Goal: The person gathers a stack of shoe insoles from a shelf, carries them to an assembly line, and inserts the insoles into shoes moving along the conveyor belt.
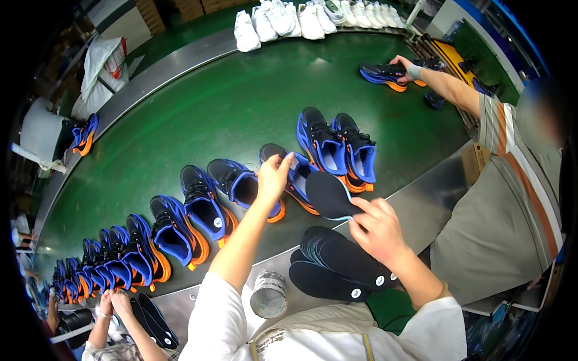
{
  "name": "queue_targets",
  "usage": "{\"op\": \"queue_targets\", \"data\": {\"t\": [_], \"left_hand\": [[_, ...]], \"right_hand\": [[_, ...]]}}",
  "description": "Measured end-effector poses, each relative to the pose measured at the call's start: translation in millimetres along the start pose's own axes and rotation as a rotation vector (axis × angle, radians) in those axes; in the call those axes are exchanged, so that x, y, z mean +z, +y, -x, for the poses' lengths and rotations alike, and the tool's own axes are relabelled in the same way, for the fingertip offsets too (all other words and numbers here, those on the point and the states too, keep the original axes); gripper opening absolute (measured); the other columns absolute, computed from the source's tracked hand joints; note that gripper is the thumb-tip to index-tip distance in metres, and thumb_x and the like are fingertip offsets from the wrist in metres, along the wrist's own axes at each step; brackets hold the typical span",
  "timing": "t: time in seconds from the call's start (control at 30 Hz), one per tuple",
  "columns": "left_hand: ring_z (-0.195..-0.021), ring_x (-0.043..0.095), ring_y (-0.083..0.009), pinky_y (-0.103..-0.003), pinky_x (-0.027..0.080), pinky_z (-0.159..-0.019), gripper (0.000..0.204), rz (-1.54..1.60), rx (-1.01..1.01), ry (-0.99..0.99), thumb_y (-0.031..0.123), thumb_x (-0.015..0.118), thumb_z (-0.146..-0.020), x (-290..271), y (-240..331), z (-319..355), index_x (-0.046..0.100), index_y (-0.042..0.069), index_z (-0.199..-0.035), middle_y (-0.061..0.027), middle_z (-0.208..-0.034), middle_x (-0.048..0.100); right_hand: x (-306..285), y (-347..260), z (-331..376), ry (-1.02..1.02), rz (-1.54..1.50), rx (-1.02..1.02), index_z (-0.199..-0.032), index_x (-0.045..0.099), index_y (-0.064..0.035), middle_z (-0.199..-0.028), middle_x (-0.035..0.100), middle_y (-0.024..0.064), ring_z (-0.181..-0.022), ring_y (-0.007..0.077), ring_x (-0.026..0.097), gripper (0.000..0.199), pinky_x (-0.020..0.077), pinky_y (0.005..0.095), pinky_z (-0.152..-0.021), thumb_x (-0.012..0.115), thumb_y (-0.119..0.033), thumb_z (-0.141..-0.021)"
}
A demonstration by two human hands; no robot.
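My right hand [379,233] pinches a black insole [326,194] with a pale blue edge by its narrow end. The insole's broad end hangs over the opening of a black and blue sneaker [299,178] with an orange sole. On that same sneaker my left hand [274,179] is closed at the tongue and collar, its fingertips partly hidden. A stack of black insoles [337,259] with round white stickers lies just before my body. Left of the held sneaker stands another sneaker [245,188], its blue lining showing. A pair of sneakers [330,144] stands just beyond it.
A long row of matching sneakers [174,231] runs along the green belt [180,120] to the left. Beside the insoles stands a round grey container [269,295]. One co-worker's hand [404,67] holds a sneaker at right; another's hands [114,301] work at lower left. White shoes [280,21] line the far edge.
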State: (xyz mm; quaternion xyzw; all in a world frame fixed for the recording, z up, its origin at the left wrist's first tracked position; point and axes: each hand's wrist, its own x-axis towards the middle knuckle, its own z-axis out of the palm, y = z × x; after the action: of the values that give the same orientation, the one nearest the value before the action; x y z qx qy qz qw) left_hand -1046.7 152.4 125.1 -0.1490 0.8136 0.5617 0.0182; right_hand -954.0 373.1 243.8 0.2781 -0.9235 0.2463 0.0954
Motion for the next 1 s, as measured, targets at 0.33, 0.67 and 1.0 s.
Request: {"op": "queue_targets", "data": {"t": [0.33,0.67,1.0], "left_hand": [[-0.063,0.059,-0.0253,-0.034,0.044,-0.060,0.033,-0.008,0.000,-0.093,0.029,0.056,-0.082,3,12,9,0.058,-0.003,-0.086,-0.0175,-0.067,0.058],[-0.070,0.059,-0.0307,-0.034,0.046,-0.065,0.034,-0.127,0.185,0.132,0.028,0.055,-0.082,15,-11,12,0.051,0.000,-0.101,-0.0173,-0.069,0.058],[-0.067,0.056,-0.0376,-0.041,0.042,-0.058,0.033,-0.030,0.070,-0.029,0.032,0.054,-0.081,5,-18,0,0.052,-0.001,-0.081,-0.0226,-0.067,0.054]], "right_hand": [[137,41,-50,-0.357,0.221,0.040,-0.079,0.061,0.0005,-0.094,0.057,0.0131,-0.089,0.0264,0.052,0.015,0.0457,0.0355,-0.077,0.052,-0.008,-0.070],[89,38,-80,-0.839,0.155,0.108,-0.084,0.061,-0.0013,-0.090,0.056,0.0195,-0.082,0.0342,0.055,0.025,0.0446,0.0413,-0.078,0.057,-0.022,-0.071],[160,57,-72,-0.667,0.211,-0.127,-0.080,0.061,-0.0008,-0.088,0.056,0.0175,-0.082,0.0298,0.057,0.017,0.0488,0.0379,-0.071,0.049,-0.012,-0.077]]}}
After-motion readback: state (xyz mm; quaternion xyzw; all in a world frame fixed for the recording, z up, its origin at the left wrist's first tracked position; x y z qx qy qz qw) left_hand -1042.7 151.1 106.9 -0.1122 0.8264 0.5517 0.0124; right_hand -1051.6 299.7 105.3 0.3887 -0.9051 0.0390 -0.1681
